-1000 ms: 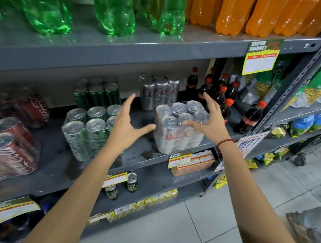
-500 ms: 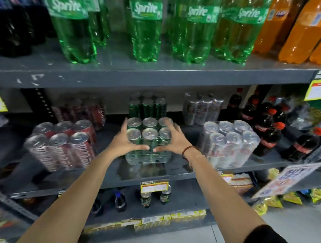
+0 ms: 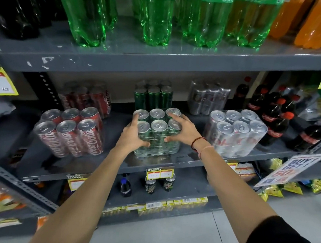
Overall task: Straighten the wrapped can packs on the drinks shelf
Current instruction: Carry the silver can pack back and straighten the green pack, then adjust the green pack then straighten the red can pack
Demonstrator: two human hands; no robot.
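Along front edge of middle shelf (image 3: 104,171): both hands now gripping green can pack (image 3: 156,132), having left silver can pack (image 3: 236,134) squared at right. Left hand (image 3: 134,136) clamping left side, thumb across front; right hand (image 3: 182,129) curling over right cans. Red can pack (image 3: 70,132) sitting skewed toward left end, likely awaiting next. Further packs standing against shelf back.

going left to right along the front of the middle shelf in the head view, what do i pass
red cola can pack → left hand → green can pack → right hand → silver can pack → small cola bottles
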